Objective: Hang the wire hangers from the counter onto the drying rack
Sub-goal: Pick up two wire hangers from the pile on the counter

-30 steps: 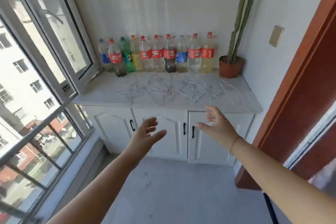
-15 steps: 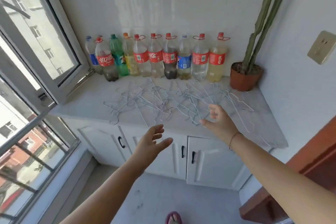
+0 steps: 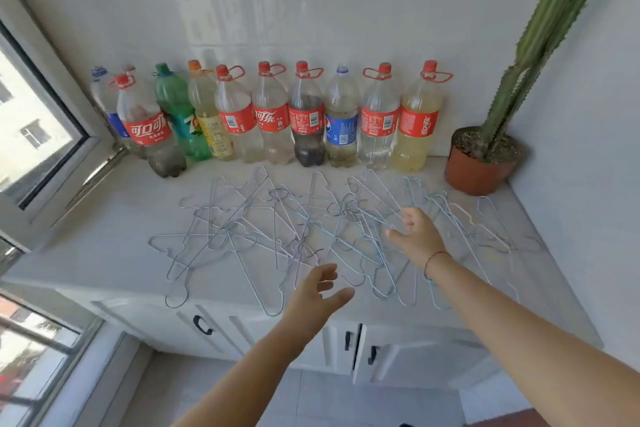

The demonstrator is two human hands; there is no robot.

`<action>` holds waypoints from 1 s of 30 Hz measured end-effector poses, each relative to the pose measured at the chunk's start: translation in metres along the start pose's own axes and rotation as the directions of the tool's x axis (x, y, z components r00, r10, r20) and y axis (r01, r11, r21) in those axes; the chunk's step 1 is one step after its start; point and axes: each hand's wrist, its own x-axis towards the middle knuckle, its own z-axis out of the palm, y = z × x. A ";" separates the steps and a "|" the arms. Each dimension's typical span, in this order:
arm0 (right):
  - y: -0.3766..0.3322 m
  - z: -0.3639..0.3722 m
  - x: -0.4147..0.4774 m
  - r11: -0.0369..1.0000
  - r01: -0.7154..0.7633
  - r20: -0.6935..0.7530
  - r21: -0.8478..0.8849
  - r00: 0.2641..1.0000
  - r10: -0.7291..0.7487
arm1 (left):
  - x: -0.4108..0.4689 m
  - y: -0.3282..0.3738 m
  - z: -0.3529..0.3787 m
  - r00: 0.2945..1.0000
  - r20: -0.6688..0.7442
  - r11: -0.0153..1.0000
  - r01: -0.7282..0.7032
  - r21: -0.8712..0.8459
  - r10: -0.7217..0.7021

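Several thin wire hangers (image 3: 242, 229) lie tangled and overlapping across the white marble counter (image 3: 104, 253). My right hand (image 3: 417, 236) hovers over the right part of the pile, fingers spread, holding nothing. My left hand (image 3: 318, 295) is lower, at the counter's front edge over the hanger tips, also open and empty. No drying rack is in view.
A row of several plastic soda bottles (image 3: 270, 118) stands along the back wall. A potted cactus (image 3: 485, 159) sits in the back right corner. An open window (image 3: 38, 135) is at the left. White cabinet doors (image 3: 381, 350) are below the counter.
The view has moved closer to the counter. Both hands have advanced forward, the right one now over the hangers and the left one up to the counter's front edge.
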 end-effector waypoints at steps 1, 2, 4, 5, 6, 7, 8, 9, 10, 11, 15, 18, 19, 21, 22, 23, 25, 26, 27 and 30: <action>0.003 0.004 0.010 1.000 -0.011 0.003 -0.022 1.000 0.011 | 0.011 0.000 0.000 1.000 0.003 1.000 0.013 0.003 -0.013; 0.006 0.008 0.020 0.999 -0.020 0.007 -0.047 1.000 0.021 | 0.022 0.000 0.000 1.000 0.006 1.000 0.024 0.005 -0.024; 0.013 0.017 0.041 0.995 -0.043 0.018 -0.094 0.999 0.045 | 0.041 0.000 0.001 0.999 0.007 0.999 0.053 -0.013 -0.052; 0.016 0.020 0.052 0.992 -0.056 0.022 -0.115 0.998 0.059 | 0.051 0.001 0.002 0.998 0.003 0.998 0.065 -0.021 -0.065; 0.019 0.024 0.062 0.988 -0.064 0.027 -0.138 0.997 0.068 | 0.059 0.001 0.003 0.997 -0.004 0.997 0.076 -0.026 -0.076; 0.022 0.027 0.072 0.984 -0.066 0.034 -0.165 0.997 0.072 | 0.067 0.001 0.004 0.996 -0.014 0.996 0.088 -0.029 -0.088; 0.025 0.031 0.083 0.979 -0.068 0.046 -0.191 0.996 0.078 | 0.075 0.000 0.004 0.994 -0.025 0.994 0.103 -0.036 -0.104; 0.028 0.035 0.093 0.973 -0.070 0.062 -0.218 0.994 0.086 | 0.082 0.000 0.005 0.992 -0.036 0.992 0.119 -0.046 -0.121; 0.032 0.039 0.102 0.968 -0.074 0.077 -0.241 0.993 0.095 | 0.088 -0.001 0.006 0.989 -0.048 0.989 0.137 -0.055 -0.140; 0.035 0.042 0.111 0.961 -0.076 0.092 -0.264 0.990 0.104 | 0.094 -0.002 0.007 0.986 -0.062 0.986 0.154 -0.060 -0.158; 0.049 0.057 0.141 0.928 -0.061 0.140 -0.367 0.983 0.120 | 0.120 0.000 0.010 0.968 -0.117 0.973 0.214 -0.085 -0.223; 0.058 0.065 0.155 0.889 -0.022 0.159 -0.457 0.982 0.106 | 0.137 0.002 0.014 0.952 -0.162 0.964 0.244 -0.104 -0.258; 0.061 0.067 0.158 0.873 0.004 0.164 -0.488 0.983 0.087 | 0.142 0.003 0.016 0.948 -0.175 0.962 0.251 -0.110 -0.267; 0.065 0.071 0.162 0.850 0.064 0.178 -0.522 0.983 0.036 | 0.152 0.002 0.020 0.941 -0.190 0.957 0.261 -0.128 -0.282; 0.066 0.072 0.164 0.857 0.082 0.182 -0.508 0.983 0.013 | 0.157 0.002 0.023 0.938 -0.194 0.955 0.263 -0.135 -0.286; 0.068 0.072 0.165 0.876 0.091 0.181 -0.474 0.983 -0.004 | 0.161 0.001 0.025 0.936 -0.199 0.954 0.267 -0.140 -0.291; 0.069 0.070 0.165 0.926 0.085 0.181 -0.368 0.983 -0.019 | 0.169 0.001 0.029 0.928 -0.218 0.951 0.275 -0.143 -0.301; 0.069 0.069 0.166 0.950 0.079 0.184 -0.303 0.983 -0.023 | 0.173 0.001 0.031 0.925 -0.227 0.950 0.278 -0.144 -0.305; 0.069 0.066 0.165 0.970 0.075 0.190 -0.232 0.981 -0.030 | 0.177 0.002 0.033 0.921 -0.236 0.948 0.283 -0.145 -0.311; 0.064 0.052 0.164 0.998 0.057 0.200 -0.041 0.979 -0.047 | 0.190 0.003 0.038 0.910 -0.251 0.941 0.293 -0.170 -0.329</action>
